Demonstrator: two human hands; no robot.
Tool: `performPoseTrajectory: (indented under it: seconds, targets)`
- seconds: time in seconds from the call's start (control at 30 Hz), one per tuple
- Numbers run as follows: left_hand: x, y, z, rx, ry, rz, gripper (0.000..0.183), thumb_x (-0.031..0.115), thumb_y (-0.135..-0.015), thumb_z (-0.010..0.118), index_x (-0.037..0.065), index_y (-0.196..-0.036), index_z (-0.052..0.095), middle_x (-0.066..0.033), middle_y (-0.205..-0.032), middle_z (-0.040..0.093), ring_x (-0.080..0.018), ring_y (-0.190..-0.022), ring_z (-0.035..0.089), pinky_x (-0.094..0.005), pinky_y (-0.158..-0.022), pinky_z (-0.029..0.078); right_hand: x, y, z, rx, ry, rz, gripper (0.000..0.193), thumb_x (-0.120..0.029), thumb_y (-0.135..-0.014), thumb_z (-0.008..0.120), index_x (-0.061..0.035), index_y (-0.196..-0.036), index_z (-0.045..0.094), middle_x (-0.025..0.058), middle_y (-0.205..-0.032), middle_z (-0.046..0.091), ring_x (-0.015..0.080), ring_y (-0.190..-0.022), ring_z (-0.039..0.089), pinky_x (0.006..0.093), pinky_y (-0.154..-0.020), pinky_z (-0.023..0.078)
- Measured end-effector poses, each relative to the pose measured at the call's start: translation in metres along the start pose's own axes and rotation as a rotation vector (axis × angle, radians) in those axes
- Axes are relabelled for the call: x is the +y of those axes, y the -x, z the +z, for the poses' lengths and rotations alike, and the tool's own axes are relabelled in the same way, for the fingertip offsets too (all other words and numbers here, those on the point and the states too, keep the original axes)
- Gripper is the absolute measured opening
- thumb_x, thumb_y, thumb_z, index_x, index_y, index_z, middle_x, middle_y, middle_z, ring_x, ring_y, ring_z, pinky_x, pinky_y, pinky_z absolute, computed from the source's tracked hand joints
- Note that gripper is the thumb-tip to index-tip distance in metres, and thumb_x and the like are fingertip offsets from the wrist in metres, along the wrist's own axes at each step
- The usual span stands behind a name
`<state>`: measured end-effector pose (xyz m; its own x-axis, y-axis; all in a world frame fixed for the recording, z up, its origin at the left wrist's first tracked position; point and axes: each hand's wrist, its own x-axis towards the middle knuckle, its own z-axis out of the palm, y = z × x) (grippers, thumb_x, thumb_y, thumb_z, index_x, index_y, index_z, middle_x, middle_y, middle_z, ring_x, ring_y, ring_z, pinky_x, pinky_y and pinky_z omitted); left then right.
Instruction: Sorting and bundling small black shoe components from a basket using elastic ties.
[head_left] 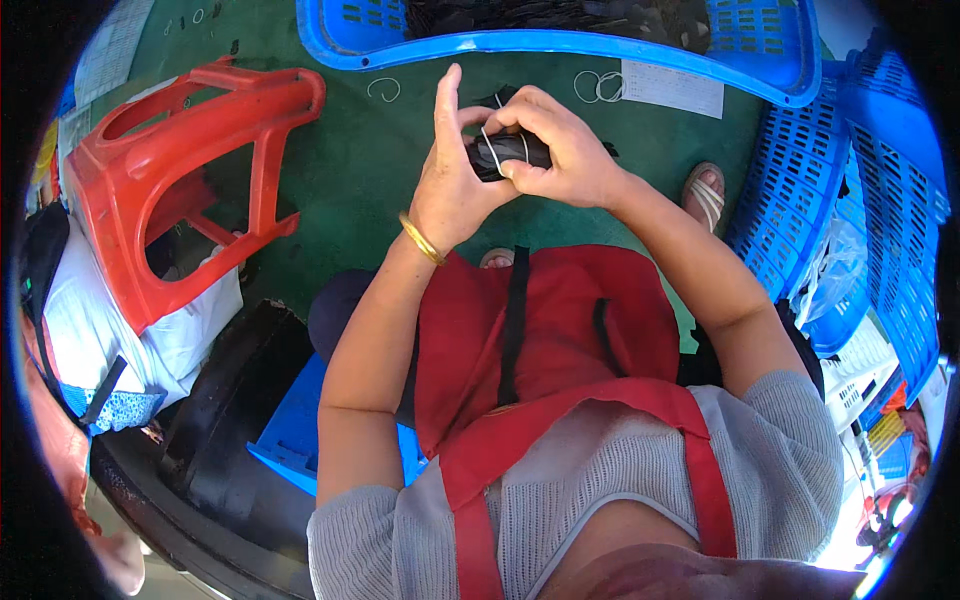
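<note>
Between my two hands, above my lap, is a bundle of thin black pieces (535,152) with white elastic bands (490,150) around it. My left hand (452,185), with a gold bangle at the wrist, grips the bundle from the left; one finger points up and away from it. From the right, my right hand (565,150) closes on the same bundle, fingers curled over its far side and thumb against the near side near a band. Some of the pieces are hidden by my fingers.
Ahead stands a blue plastic basket (560,42) holding many dark pieces. A paper sheet (680,90) and loose bands (600,86) lie on the green floor. A red stool (150,200) is tipped at left; blue crates (800,170) stand at right. A sandalled foot (705,195) shows.
</note>
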<state>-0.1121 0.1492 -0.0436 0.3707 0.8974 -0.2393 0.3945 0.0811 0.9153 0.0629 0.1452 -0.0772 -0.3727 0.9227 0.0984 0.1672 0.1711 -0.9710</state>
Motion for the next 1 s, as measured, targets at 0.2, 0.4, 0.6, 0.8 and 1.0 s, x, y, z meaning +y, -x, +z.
performPoseTrajectory:
  seconds: [0.2,0.4,0.6,0.8,1.0]
  targets:
    - [-0.016,0.003,-0.004,-0.227,0.122,0.092,0.097,0.035,-0.076,0.079,0.006,-0.147,0.021,-0.0129,-0.117,0.057,-0.0262,-0.1,0.063,-0.0363,-0.083,0.054,-0.003,0.0,-0.009,-0.042,-0.016,-0.09,0.037,-0.014,-0.071,0.065,-0.0052,-0.106,0.059,0.0084,-0.09,0.051,0.0237,-0.083,0.054,0.033,-0.076,0.046]
    - [0.009,0.002,-0.02,-0.46,0.781,-0.496,0.069,0.06,-0.096,0.035,0.002,-0.134,0.041,-0.0125,-0.106,0.062,-0.0191,-0.088,0.066,-0.0316,-0.064,0.056,-0.008,-0.002,-0.016,-0.023,-0.008,-0.212,0.034,-0.016,-0.069,0.069,-0.0069,-0.101,0.059,0.0085,-0.089,0.054,0.0275,-0.081,0.057,0.0366,-0.072,0.048]
    - [0.001,-0.002,-0.013,-0.061,0.84,-0.445,0.053,0.027,-0.097,0.054,0.002,-0.141,0.038,-0.0083,-0.116,0.059,-0.0148,-0.093,0.06,-0.0324,-0.073,0.054,-0.012,-0.015,-0.029,0.212,0.287,-0.282,0.036,-0.021,-0.068,0.077,-0.011,-0.098,0.059,0.0077,-0.101,0.059,0.0277,-0.094,0.057,0.037,-0.079,0.048]
    - [-0.001,-0.002,-0.003,0.122,0.738,-0.364,0.05,0.021,-0.097,0.054,0.001,-0.141,0.039,-0.0101,-0.124,0.056,-0.0171,-0.104,0.059,-0.0345,-0.081,0.054,-0.01,-0.008,-0.006,0.333,0.38,0.004,0.012,-0.021,-0.076,0.07,-0.0103,-0.079,0.066,0.0049,-0.073,0.064,0.0267,-0.066,0.063,0.0382,-0.06,0.052]
    - [-0.008,0.002,0.001,0.22,0.539,-0.291,0.043,0.01,-0.094,0.057,-0.002,-0.134,0.047,-0.0097,-0.12,0.058,-0.0165,-0.106,0.058,-0.0311,-0.091,0.048,-0.005,-0.011,0.004,0.237,0.473,0.1,0.009,-0.018,-0.071,0.068,-0.0102,-0.072,0.063,0.0073,-0.071,0.064,0.0276,-0.066,0.064,0.0384,-0.058,0.052]
